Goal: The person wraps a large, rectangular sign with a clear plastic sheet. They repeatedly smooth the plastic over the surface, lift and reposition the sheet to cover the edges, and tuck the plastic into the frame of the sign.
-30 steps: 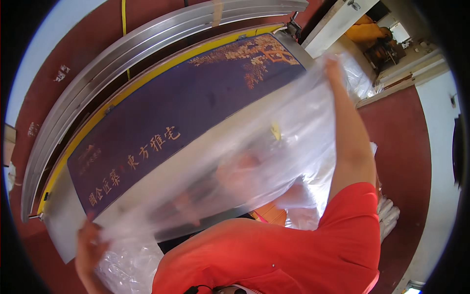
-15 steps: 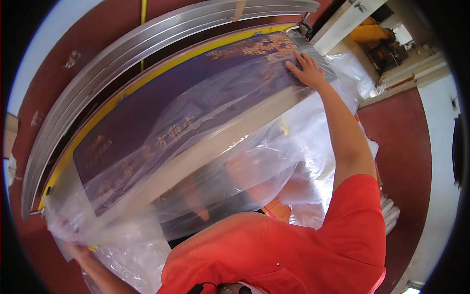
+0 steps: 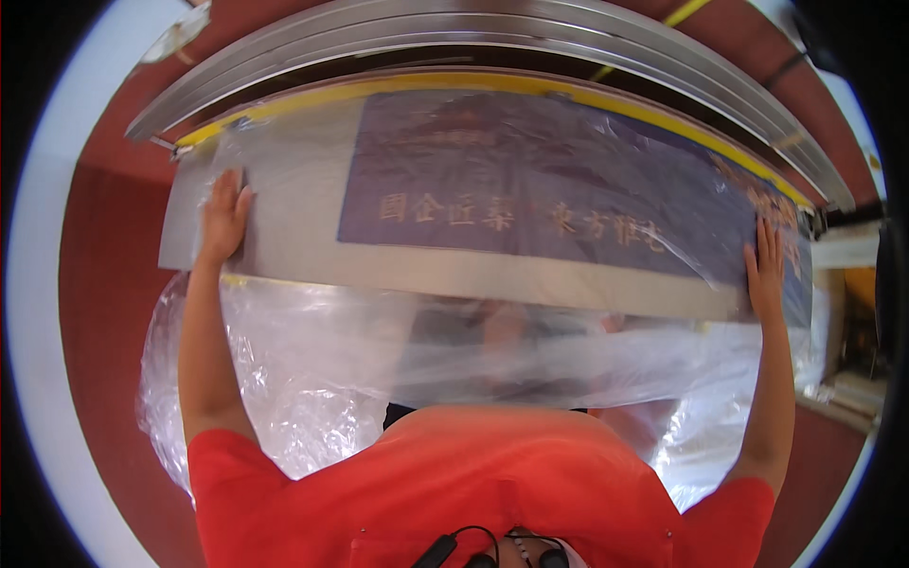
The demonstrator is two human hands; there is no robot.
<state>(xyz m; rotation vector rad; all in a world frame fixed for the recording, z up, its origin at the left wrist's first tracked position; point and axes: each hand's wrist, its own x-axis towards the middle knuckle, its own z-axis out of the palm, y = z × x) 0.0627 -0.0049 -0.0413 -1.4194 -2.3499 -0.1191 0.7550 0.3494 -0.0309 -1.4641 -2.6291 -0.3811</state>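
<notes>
A dark purple printed panel with gold lettering and a gold leaf-like pattern at its right end lies on a long pale board. Clear plastic film covers the panel and hangs in wrinkles down the near side. My left hand rests flat on the film at the left part of the board, fingers stretched out. At the panel's right end, my right hand also lies flat on the film with its fingers extended. Neither hand grips anything.
A yellow strip runs along the board's far edge. Beyond it a long grey metal beam spans the width. Bunched clear film hangs on the near left. The floor is dark red, and a doorway stands at the right.
My left hand has moved from the board's near left corner, where it was among the film, to lie flat farther up. The film now covers more of the panel, and the view has turned.
</notes>
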